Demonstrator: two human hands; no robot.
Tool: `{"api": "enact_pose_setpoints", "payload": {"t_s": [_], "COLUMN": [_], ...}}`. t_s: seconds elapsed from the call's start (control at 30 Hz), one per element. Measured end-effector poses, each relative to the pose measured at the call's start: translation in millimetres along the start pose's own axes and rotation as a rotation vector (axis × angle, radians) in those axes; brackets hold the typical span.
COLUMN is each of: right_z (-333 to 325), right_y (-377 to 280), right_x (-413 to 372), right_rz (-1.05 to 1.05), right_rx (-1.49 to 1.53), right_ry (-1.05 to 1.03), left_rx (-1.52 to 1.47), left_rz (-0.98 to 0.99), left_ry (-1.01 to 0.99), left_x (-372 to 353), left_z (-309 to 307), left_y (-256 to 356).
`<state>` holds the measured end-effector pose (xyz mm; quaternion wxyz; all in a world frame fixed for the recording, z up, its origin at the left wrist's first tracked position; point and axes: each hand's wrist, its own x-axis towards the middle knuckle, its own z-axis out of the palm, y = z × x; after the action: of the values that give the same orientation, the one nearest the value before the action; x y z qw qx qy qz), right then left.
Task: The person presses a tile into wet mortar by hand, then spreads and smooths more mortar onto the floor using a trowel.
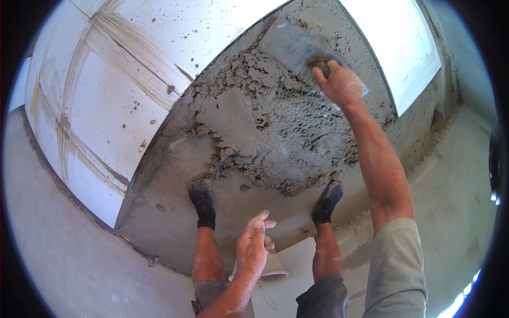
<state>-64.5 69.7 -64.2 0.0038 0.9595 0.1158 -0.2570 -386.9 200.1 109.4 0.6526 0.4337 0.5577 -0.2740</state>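
Mortar [297,127], upper centre, looks heavy but soft; my right grip [343,87] holds the trowel handle [319,63], left grip [252,250] open.

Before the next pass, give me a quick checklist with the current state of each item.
1. Right hand gripping the trowel: ok.
2. Left hand free: ok, open and holding nothing visible.
3. Trowel blade flat on the mortar: cannot tell, motion blur.
4. Mortar smooth: not ok, largely rough and lumpy, with smoother patches.
5. Feet clear of the rough mortar: cannot tell, toes are right by its near edge.
6. White surface on the left clean: not ok, smeared and spattered.
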Motion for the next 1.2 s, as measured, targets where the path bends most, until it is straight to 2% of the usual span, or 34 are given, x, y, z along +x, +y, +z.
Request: {"api": "enact_pose_setpoints", "payload": {"t_s": [0.07,0.3,0.37,0.5,0.57,0.63,0.7,0.87,0.93,0.97,1.03,1.17,1.2], "right_z": [-8.3,-2.9,-9.4,-37.4,-50.8,-40.6,-24.7,-1.6,8.5,19.0,39.1,52.9,52.0], "right_y": [-0.2,13.1,10.9,13.1,21.7,26.9,17.4,-27.4,-34.0,-38.8,-55.2,-95.3,-99.8], "right_x": [14.1,33.7,32.7,10.9,5.4,23.1,30.5,-0.6,-11.1,-18.4,-36.6,-72.4,-81.1], "right_rz": [0.108,0.108,0.151,0.052,0.289,0.312,0.376,0.257,0.134,0.134,-0.013,-0.009,-0.067], "right_rx": [0.013,0.039,0.181,0.169,0.442,0.428,0.627,0.615,0.538,0.538,0.387,0.416,0.363], "right_ry": [0.013,0.079,-0.098,-0.066,-0.058,-0.050,-0.137,-0.225,-0.321,-0.319,-0.225,-0.258,-0.292], "left_rx": [0.017,0.060,0.059,0.027,0.010,0.013,0.026,0.077,0.054,0.054,0.048,0.080,0.075], "left_rz": [-0.018,0.000,0.001,-0.002,0.008,0.001,-0.003,0.024,0.020,0.022,0.047,0.015,0.022], "left_ry": [-0.014,-0.034,-0.046,-0.058,-0.056,-0.052,-0.060,-0.063,-0.053,-0.053,-0.077,-0.083,-0.081], "left_x": [-2.0,0.4,-0.3,0.1,-1.8,-1.6,-1.6,-2.0,-0.7,-0.9,-2.6,-4.5,-3.9], "left_z": [3.1,4.9,7.4,4.4,3.0,2.7,4.6,3.2,2.1,1.5,0.3,2.2,2.0], "left_y": [2.4,-4.7,-4.3,7.0,7.0,5.4,5.4,7.7,10.2,10.2,7.4,5.3,2.9]}}
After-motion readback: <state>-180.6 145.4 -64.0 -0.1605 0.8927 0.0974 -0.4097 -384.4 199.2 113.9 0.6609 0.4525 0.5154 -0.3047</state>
